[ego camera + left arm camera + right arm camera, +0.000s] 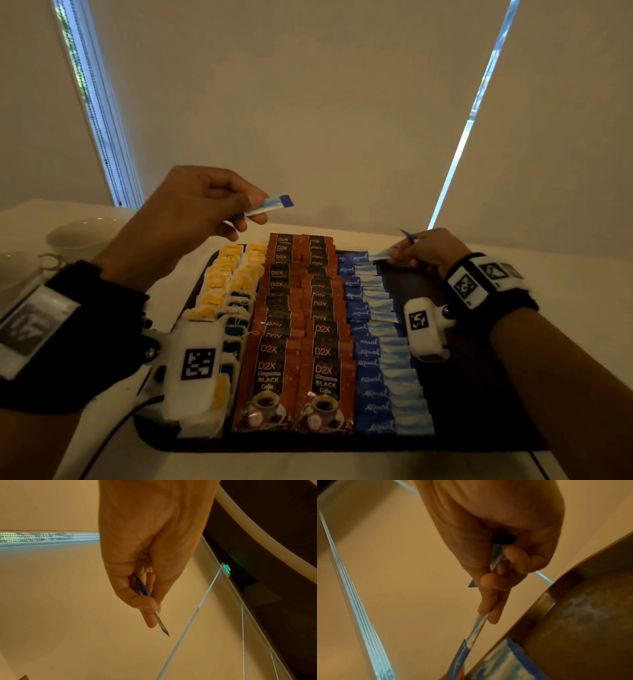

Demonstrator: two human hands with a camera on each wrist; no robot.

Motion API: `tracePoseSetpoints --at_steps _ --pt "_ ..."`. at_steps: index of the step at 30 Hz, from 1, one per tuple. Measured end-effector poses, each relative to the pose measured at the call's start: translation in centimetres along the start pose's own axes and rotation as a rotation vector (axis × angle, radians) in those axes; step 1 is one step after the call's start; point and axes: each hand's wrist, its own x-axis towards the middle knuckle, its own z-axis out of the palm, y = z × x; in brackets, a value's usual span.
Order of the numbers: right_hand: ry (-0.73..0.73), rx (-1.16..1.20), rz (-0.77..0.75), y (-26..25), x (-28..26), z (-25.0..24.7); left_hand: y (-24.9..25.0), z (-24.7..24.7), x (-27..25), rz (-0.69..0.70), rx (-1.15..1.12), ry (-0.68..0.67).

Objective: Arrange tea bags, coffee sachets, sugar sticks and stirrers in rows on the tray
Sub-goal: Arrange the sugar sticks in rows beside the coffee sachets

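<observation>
A dark tray (472, 387) holds rows running away from me: yellow and white tea bags (226, 277) on the left, two columns of red coffee sachets (298, 308), then a column of blue sugar sticks (373, 346). My left hand (255, 207) is raised over the tray's far left corner and pinches one blue sugar stick (274, 204), seen edge-on in the left wrist view (160, 622). My right hand (397, 251) sits at the far end of the sugar column, pinching a sugar stick (378, 256) (476, 628) just above the tray (573, 615). A second stick (407, 235) pokes up from that fist.
White cups and saucers (73, 238) stand on the white table (565, 274) to the left of the tray. The right third of the tray is bare dark surface. Pale window blinds hang close behind the table.
</observation>
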Motion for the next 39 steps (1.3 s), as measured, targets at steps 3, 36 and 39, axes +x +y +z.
tracePoseSetpoints --at_steps 3,36,39 --pt "-0.072 -0.096 0.085 0.6 1.2 0.4 -0.1 -0.1 0.1 0.014 0.03 0.006" --pt "-0.326 -0.056 -0.337 -6.6 -10.9 4.1 -0.5 2.4 -0.5 0.105 0.088 -0.174" --pt "-0.287 0.018 -0.338 -6.1 -11.1 4.0 -0.7 2.3 -0.4 0.108 0.11 -0.195"
